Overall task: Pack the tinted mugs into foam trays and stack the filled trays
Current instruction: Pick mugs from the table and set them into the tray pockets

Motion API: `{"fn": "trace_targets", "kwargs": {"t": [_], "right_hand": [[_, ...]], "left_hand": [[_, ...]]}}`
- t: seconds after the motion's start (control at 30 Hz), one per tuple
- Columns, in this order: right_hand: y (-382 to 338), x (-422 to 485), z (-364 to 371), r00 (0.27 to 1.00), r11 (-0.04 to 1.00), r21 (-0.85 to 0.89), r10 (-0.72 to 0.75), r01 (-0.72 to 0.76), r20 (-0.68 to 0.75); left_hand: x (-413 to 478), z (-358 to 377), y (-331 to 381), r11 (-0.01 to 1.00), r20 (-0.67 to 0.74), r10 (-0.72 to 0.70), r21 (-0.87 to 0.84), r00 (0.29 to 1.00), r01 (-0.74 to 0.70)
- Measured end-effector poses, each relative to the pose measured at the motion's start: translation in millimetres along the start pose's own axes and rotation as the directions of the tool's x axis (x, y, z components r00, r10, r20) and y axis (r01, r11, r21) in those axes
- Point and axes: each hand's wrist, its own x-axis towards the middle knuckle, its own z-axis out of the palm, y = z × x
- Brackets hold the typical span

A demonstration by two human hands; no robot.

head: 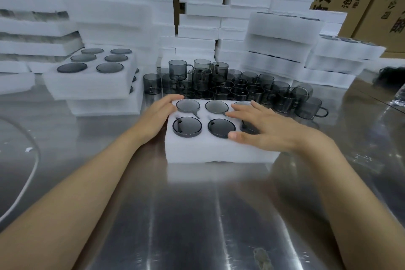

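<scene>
A white foam tray sits on the steel table in front of me, its holes filled with grey tinted mugs set base up. My left hand lies against the tray's left end, fingers reaching over its far corner. My right hand rests flat on the tray's right part, fingers spread straight and covering the two right-hand mugs. Behind the tray stands a crowd of loose tinted mugs, some stacked.
A stack of filled trays stands at the left. More foam trays pile up at the right and along the back. Cardboard boxes rise at the far right. A white cable curves over the table's left side.
</scene>
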Motion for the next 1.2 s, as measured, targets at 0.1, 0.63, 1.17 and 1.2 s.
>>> {"fn": "trace_targets", "kwargs": {"t": [0.1,0.63,1.17,1.2], "right_hand": [[0.3,8.4,1.3,1.000,0.999,0.041,-0.007,0.007,-0.014],[48.2,23.0,22.3,0.925,0.670,0.704,0.377,-0.235,-0.050],[45.5,29.2,7.4,0.913,0.701,0.607,0.392,-0.374,0.111],[43.7,29.7,5.1,0.911,0.708,0.591,0.393,-0.387,0.126]], "left_hand": [[-0.7,0.9,-0.1,1.000,-0.012,0.008,0.013,1.000,-0.008],[3.0,1.2,-6.1,0.999,-0.034,0.015,0.049,0.999,-0.014],[-1.1,2.9,4.1,0.999,-0.041,0.002,0.054,0.999,0.000],[-1.6,3.3,4.4,0.999,-0.041,0.007,0.050,0.999,-0.005]]}}
